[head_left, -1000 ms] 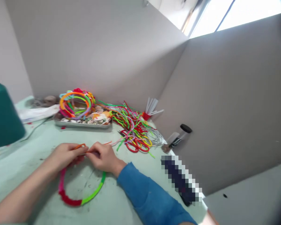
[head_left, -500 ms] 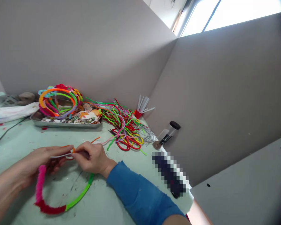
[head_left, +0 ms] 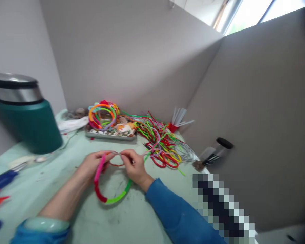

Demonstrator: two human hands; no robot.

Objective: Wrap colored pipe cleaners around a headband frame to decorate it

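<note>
Between my hands is a wire hoop [head_left: 116, 198] wrapped in fuzzy pipe cleaner, pink on the left, red at the lower left and green along the bottom and right. Its upper part shows thin grey wire and a reddish-orange strand. My left hand [head_left: 98, 165] is closed around the hoop's upper left, with a bit of orange by its fingers. With thumb and fingers pinched, my right hand [head_left: 136, 166] grips the upper right, where the wire meets its fingertips. The fingers partly hide what they pinch.
Behind my hands, a metal tray [head_left: 112, 136] holds shells and finished colourful hoops [head_left: 103, 117]. To its right lie a pipe cleaner pile [head_left: 152, 130], red-handled scissors [head_left: 159, 161] and white sticks [head_left: 178, 117]. A green bottle [head_left: 27, 125] stands left; a clear black-capped container [head_left: 217, 150] is at right.
The view has swung left and drawn back, bringing the green bottle and my left sleeve into sight. The orange end beside my right hand no longer shows. Both hands still grip the hoop.
</note>
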